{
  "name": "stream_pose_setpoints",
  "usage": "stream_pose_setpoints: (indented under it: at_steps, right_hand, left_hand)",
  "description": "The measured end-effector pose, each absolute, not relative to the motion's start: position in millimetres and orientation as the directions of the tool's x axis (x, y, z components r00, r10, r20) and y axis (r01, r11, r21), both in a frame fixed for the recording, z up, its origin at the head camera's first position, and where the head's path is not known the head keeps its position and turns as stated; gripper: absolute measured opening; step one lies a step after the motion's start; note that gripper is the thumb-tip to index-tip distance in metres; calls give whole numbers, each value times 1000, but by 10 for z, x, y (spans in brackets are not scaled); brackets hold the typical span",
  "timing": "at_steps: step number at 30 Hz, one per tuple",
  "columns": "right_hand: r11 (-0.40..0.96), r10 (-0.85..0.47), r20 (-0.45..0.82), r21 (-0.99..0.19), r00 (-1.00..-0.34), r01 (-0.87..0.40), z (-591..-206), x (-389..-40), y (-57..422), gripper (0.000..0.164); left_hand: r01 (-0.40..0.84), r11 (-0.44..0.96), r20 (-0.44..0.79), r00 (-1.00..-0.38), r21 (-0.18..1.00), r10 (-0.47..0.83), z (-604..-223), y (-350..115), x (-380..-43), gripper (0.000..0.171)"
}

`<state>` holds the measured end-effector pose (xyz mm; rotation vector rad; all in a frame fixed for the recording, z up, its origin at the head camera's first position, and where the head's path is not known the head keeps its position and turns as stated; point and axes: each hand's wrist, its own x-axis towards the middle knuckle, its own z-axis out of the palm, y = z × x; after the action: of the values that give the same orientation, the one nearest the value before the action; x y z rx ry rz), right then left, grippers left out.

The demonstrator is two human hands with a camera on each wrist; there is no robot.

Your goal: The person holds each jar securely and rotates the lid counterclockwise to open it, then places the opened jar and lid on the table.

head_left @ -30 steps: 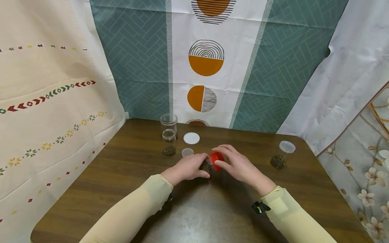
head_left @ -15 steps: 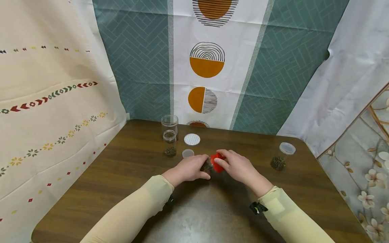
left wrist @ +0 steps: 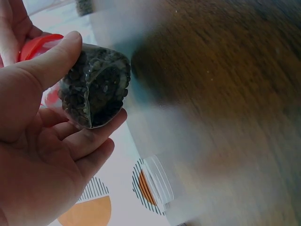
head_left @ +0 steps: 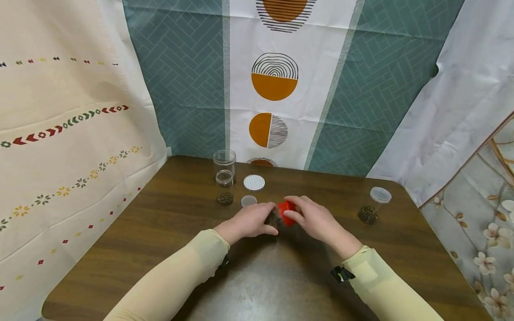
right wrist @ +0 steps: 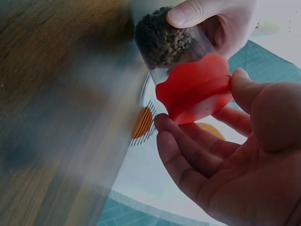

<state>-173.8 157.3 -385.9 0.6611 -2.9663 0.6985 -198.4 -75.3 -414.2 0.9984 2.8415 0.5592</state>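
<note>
My left hand [head_left: 250, 220] grips a small clear jar [left wrist: 96, 84] of dark, grain-like pieces, with the thumb on one side and fingers on the other. The jar is tipped over, its base facing the left wrist camera. A scalloped red lid [right wrist: 196, 87] sits at its mouth, pointing toward my right hand [head_left: 315, 218]. Thumb and fingertips of that hand pinch the lid's edge, seen from close up in the right wrist view. In the head view the left hand hides much of the jar.
On the brown table [head_left: 160, 227], a clear jar [head_left: 225, 197] stands before a larger one [head_left: 224, 157]. Right of them lie a white patterned disc [head_left: 254, 183] and a small clear lid [head_left: 249, 200]. A lidded jar [head_left: 368, 214] stands at the right.
Over the last second the fingers of my right hand have drawn in slightly around the red lid. The left hand and the jar stay almost in place.
</note>
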Motion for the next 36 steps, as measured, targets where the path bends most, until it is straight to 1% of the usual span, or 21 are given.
stream_pose_setpoints:
  at_steps: [7,12,22,26,31,34,36]
  right_hand:
    - [773,-437,158,-437,-885,-460,-3875,-1726,1599,54]
    - [754,-450,157,-460,-879,-469,-3877,-1710,1610,56]
    - [721,-482,203,-460,-852,-517,-3893,-1698,1619,53]
    - [691,-511,233,-461,-827,-556,-3902,-1699,1628,53]
    - [653,-561,262,-443,-785,-614,-3907,-1696,1654,60]
    - [645,-565,254,-458,-785,-612,-3895,-1694,1662,63]
    - [650,-549,235,-483,-802,-586,-3879,-1693,1656,62]
  left_hand:
    - [595,715,61,-783,367,619,-4142,-763,-1980,60]
    - [594,713,62,-783,372,619,-4148,-766,-1980,59]
    - [592,710,66,-784,381,617,-4159,-776,-1983,59]
    - [592,711,69,-784,380,616,-4168,-784,-1985,60]
    - [594,717,70,-786,365,615,-4169,-785,-1977,60]
    - [596,717,74,-785,362,615,-4162,-781,-1966,60]
    - [594,717,72,-786,365,614,-4160,-779,-1957,59]
